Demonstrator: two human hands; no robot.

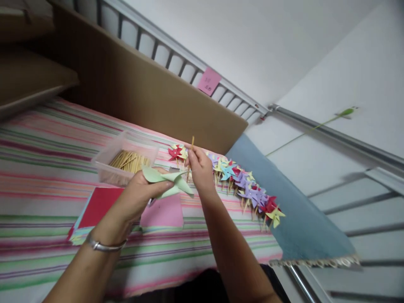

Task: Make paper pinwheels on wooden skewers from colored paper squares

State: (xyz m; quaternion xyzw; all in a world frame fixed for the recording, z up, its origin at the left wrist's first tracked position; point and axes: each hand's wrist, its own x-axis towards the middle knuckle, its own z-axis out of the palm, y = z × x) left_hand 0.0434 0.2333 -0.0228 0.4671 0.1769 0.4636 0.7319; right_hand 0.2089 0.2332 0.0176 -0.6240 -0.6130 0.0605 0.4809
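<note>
My left hand [137,195] is closed on a folded pale green paper pinwheel [168,182], held above the striped cloth. My right hand [198,168] pinches a thin wooden stick [191,148] upright, right beside the pinwheel's centre. A clear plastic box of wooden sticks [126,162] sits just behind my left hand. A row of finished paper pinwheels [244,185] in red, yellow, blue and purple lies to the right of my hands.
Red paper sheets [97,206] and a pink sheet [162,212] lie on the striped cloth [47,168]. A brown cardboard panel [142,88] stands behind. A blue cloth [303,223] covers the right end. A metal rail [176,54] carries a pink note [208,81].
</note>
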